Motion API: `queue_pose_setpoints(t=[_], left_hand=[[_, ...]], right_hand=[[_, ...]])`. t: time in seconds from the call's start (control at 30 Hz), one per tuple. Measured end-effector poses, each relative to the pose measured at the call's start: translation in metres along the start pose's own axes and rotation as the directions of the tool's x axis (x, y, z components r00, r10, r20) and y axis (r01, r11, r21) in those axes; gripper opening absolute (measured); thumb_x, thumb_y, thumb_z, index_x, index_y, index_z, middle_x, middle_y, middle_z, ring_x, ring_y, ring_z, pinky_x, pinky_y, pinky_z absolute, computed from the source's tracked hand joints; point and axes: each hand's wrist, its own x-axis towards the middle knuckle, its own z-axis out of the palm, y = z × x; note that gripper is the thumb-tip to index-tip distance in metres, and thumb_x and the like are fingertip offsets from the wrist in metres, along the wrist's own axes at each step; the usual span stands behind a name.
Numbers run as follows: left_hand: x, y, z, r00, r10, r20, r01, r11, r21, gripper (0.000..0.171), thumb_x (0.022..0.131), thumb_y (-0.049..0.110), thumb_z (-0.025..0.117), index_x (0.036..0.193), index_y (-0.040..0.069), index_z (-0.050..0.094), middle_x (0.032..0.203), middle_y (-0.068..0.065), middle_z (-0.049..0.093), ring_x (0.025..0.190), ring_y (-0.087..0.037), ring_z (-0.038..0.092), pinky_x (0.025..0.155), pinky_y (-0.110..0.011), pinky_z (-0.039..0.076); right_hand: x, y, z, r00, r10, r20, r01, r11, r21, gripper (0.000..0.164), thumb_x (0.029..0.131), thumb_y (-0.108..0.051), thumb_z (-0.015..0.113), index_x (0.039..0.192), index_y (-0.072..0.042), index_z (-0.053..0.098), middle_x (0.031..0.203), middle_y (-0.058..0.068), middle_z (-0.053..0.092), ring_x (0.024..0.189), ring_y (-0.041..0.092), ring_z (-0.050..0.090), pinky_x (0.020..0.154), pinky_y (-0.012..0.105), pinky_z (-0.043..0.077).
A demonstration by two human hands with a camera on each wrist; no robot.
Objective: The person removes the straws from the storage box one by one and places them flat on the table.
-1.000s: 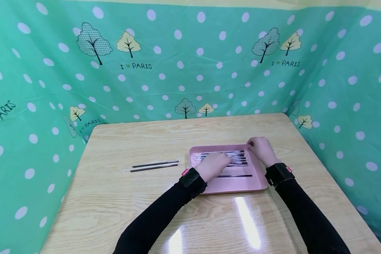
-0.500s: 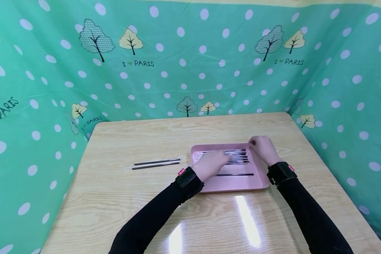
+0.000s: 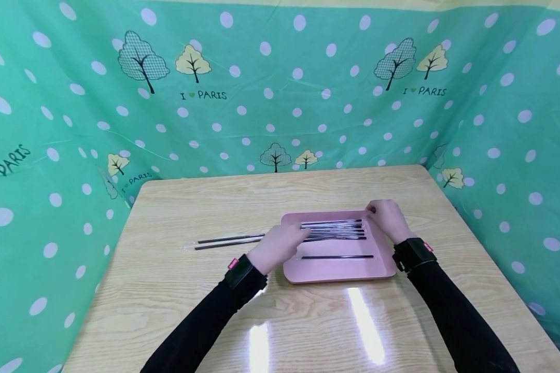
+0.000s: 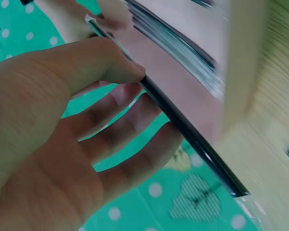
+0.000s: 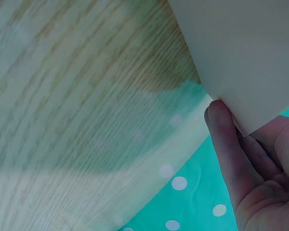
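Observation:
In the left wrist view, my left hand [image 4: 77,115] pinches a black straw [image 4: 197,139] in a clear wrapper between thumb and fingers. The head view puts this hand over the left side of a pink tray [image 3: 336,272], where it hides the held straw. Several wrapped straws [image 3: 340,229] lie side by side across the tray's far half. A single straw [image 3: 338,257] lies apart, nearer its front. My right hand [image 3: 388,220] grips the far right corner of the tray, with fingers at the corner's outer side in the right wrist view.
Two wrapped straws [image 3: 228,240] lie on the wooden table [image 3: 182,300] left of the tray. Green dotted cloth [image 3: 242,67] hangs behind the table and along both sides.
My left hand has moved left from over the middle of the tray to its left edge, taking a straw along and uncovering more of the bundle. My right hand stays at the corner.

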Motion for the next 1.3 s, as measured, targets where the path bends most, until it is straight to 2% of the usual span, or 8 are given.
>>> queue_pose_setpoints(t=[0.1, 0.2, 0.5, 0.63, 0.77, 0.87, 1.07, 1.3], left_hand=[[-0.015, -0.013, 0.004, 0.999, -0.023, -0.037, 0.022, 0.999, -0.029, 0.025, 0.087, -0.002, 0.071, 0.106, 0.011, 0.061, 0.093, -0.005, 0.065, 0.079, -0.020, 0.065, 0.060, -0.031, 0.053], [-0.027, -0.024, 0.009, 0.997, -0.061, -0.056, 0.058, 0.997, -0.058, 0.022, 0.088, 0.003, 0.072, 0.104, 0.011, 0.059, 0.093, -0.007, 0.065, 0.080, -0.023, 0.065, 0.061, -0.034, 0.053], [-0.068, -0.056, 0.014, 0.987, -0.160, -0.022, 0.158, 0.984, -0.076, 0.031, 0.083, -0.003, 0.074, 0.111, 0.008, 0.066, 0.089, -0.007, 0.062, 0.075, -0.021, 0.059, 0.059, -0.033, 0.050], [-0.088, -0.069, 0.020, 0.981, -0.183, -0.057, 0.178, 0.980, -0.087, 0.035, 0.082, -0.005, 0.074, 0.113, 0.010, 0.067, 0.087, -0.006, 0.061, 0.072, -0.018, 0.056, 0.058, -0.031, 0.047], [-0.109, -0.083, 0.030, 0.977, -0.177, -0.121, 0.170, 0.983, -0.068, 0.034, 0.079, -0.008, 0.072, 0.107, 0.010, 0.066, 0.082, -0.004, 0.057, 0.068, -0.016, 0.051, 0.055, -0.028, 0.041], [-0.122, -0.092, 0.035, 0.970, -0.185, -0.160, 0.178, 0.982, -0.055, 0.034, 0.078, -0.008, 0.072, 0.105, 0.011, 0.065, 0.080, -0.004, 0.055, 0.069, -0.018, 0.051, 0.054, -0.030, 0.040], [-0.132, -0.105, 0.039, 0.962, -0.212, -0.174, 0.208, 0.977, -0.038, 0.030, 0.082, -0.005, 0.074, 0.105, 0.011, 0.066, 0.082, -0.005, 0.057, 0.069, -0.018, 0.051, 0.054, -0.030, 0.041], [-0.127, -0.107, 0.043, 0.961, -0.209, -0.180, 0.205, 0.978, -0.036, 0.024, 0.086, -0.001, 0.074, 0.105, 0.012, 0.067, 0.085, -0.005, 0.060, 0.074, -0.021, 0.056, 0.057, -0.032, 0.045]], right_hand=[[-0.001, 0.000, 0.000, 1.000, 0.006, 0.002, -0.006, 1.000, 0.001, 0.016, 0.097, 0.002, 0.060, 0.106, 0.006, 0.074, 0.105, 0.026, 0.073, 0.100, 0.040, 0.070, 0.086, 0.050, 0.057], [-0.002, 0.000, 0.000, 1.000, 0.001, -0.004, -0.001, 1.000, 0.000, 0.016, 0.097, 0.002, 0.061, 0.105, 0.006, 0.074, 0.103, 0.026, 0.073, 0.098, 0.039, 0.070, 0.085, 0.050, 0.057], [-0.005, -0.001, 0.002, 1.000, -0.004, -0.017, 0.004, 1.000, -0.001, 0.015, 0.097, 0.001, 0.061, 0.102, 0.006, 0.075, 0.100, 0.024, 0.074, 0.095, 0.037, 0.070, 0.082, 0.048, 0.057], [-0.004, 0.001, 0.003, 1.000, 0.007, -0.014, -0.007, 1.000, -0.003, 0.015, 0.097, 0.001, 0.061, 0.102, 0.005, 0.075, 0.101, 0.024, 0.074, 0.095, 0.036, 0.070, 0.081, 0.047, 0.057], [-0.004, 0.001, 0.003, 1.000, 0.007, -0.012, -0.007, 1.000, -0.001, 0.016, 0.097, 0.001, 0.060, 0.103, 0.005, 0.075, 0.101, 0.024, 0.074, 0.095, 0.036, 0.070, 0.082, 0.047, 0.057], [-0.004, 0.001, 0.001, 1.000, 0.011, -0.006, -0.011, 1.000, 0.006, 0.016, 0.097, 0.002, 0.060, 0.103, 0.005, 0.075, 0.102, 0.024, 0.074, 0.096, 0.037, 0.070, 0.082, 0.048, 0.057], [-0.004, 0.000, -0.002, 1.000, 0.012, -0.001, -0.012, 1.000, 0.003, 0.016, 0.096, 0.003, 0.061, 0.105, 0.006, 0.074, 0.103, 0.025, 0.073, 0.096, 0.037, 0.069, 0.083, 0.048, 0.057], [-0.003, 0.001, 0.001, 0.999, -0.025, -0.027, 0.026, 1.000, 0.004, 0.014, 0.096, 0.003, 0.062, 0.101, 0.005, 0.075, 0.100, 0.024, 0.074, 0.095, 0.038, 0.070, 0.082, 0.048, 0.057]])
